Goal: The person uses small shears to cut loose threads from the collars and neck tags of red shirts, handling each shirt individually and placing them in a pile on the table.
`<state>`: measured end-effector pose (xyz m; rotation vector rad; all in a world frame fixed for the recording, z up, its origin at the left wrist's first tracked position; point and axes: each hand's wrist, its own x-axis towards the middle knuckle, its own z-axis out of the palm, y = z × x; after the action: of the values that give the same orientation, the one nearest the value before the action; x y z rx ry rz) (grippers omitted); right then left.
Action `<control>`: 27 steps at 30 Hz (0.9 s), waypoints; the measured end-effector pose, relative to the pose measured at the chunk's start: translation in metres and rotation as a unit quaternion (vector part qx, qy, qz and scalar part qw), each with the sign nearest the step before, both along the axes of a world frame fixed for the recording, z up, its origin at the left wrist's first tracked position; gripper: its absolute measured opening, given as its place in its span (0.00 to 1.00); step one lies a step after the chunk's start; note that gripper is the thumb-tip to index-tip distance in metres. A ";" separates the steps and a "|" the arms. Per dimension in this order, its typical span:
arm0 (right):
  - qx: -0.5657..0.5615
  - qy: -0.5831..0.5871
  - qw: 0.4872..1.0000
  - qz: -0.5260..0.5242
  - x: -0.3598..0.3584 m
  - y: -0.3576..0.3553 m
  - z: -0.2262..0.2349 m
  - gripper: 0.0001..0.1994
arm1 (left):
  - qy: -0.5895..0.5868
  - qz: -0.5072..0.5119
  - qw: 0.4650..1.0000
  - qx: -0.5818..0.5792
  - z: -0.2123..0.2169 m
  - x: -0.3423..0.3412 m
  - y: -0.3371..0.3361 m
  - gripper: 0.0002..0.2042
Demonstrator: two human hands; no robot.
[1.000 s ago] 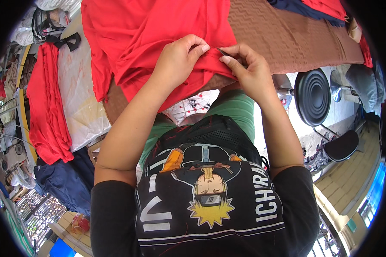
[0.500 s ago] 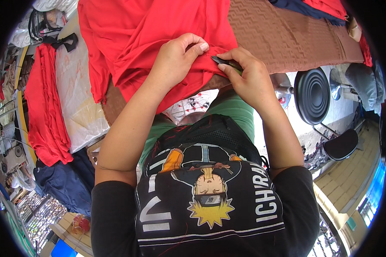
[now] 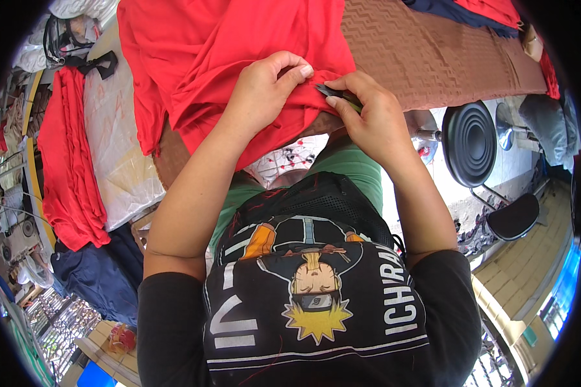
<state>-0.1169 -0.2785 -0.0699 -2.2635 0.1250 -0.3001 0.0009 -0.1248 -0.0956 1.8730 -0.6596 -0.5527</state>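
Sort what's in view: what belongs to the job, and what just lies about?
In use:
- left hand, pinching red cloth
- right hand, holding small dark tool
- brown table cover

Lying about:
- red garment, far left
- navy cloth
- round black seat

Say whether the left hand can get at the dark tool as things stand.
Probably yes: the dark tool is close to the left hand, nothing standing between. But that hand pinches the red cloth and the right hand grips the tool, so both must likely let go.
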 end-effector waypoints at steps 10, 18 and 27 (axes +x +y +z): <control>0.002 -0.015 1.000 0.006 0.002 0.003 -0.003 0.10 | -0.006 0.000 1.000 -0.002 -0.003 0.000 0.000 0.10; -0.028 0.001 1.000 -0.003 0.000 0.001 0.001 0.10 | 0.004 -0.002 1.000 0.000 0.000 0.001 0.000 0.10; -0.051 0.018 0.998 -0.013 0.000 0.002 0.003 0.10 | 0.006 0.003 1.000 -0.003 0.000 -0.001 0.000 0.10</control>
<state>-0.1172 -0.2764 -0.0668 -2.3708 0.1614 -0.2859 0.0004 -0.1246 -0.0960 1.8635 -0.6478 -0.5566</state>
